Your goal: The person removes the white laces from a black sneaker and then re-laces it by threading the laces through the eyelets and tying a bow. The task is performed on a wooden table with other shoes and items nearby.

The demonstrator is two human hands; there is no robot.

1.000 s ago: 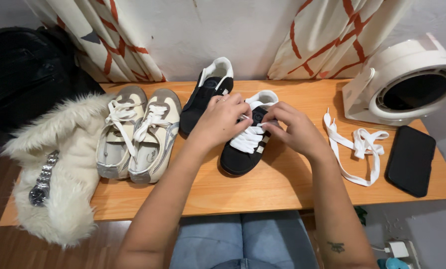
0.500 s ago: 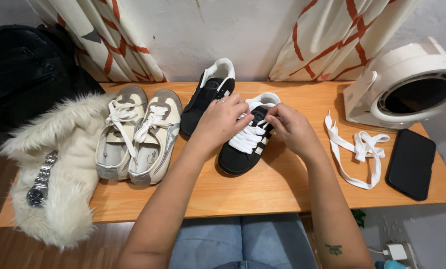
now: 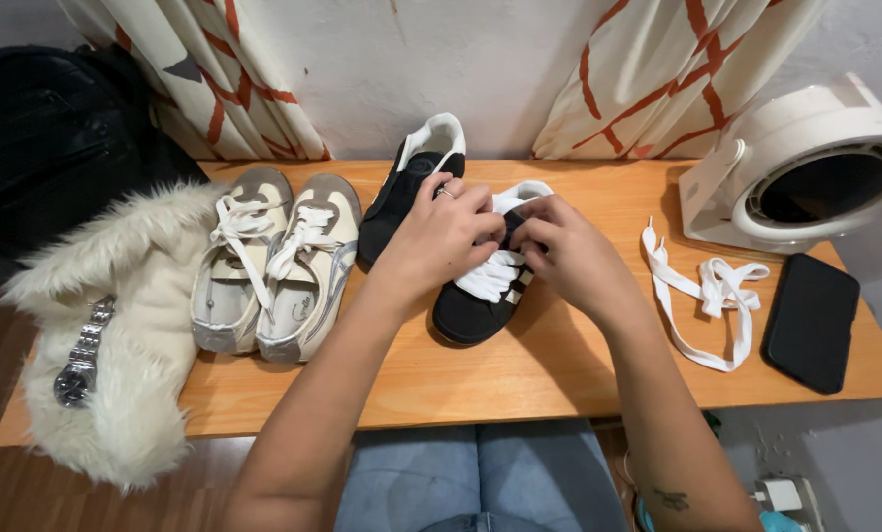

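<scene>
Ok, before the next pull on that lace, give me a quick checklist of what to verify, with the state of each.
1. Both hands on the shoe: left hand and right hand meet over the top of the black shoe: ok.
2. Shoe flat on the wooden table, toe toward the person: ok.
3. White lace crossed through the lower eyelets: ok.
4. Lace ends even and free: hidden under the fingers: cannot tell.
5. Second black shoe laced: no lace seen on it: not ok.
6. Loose white lace lying apart, right of the hands: ok.
</scene>
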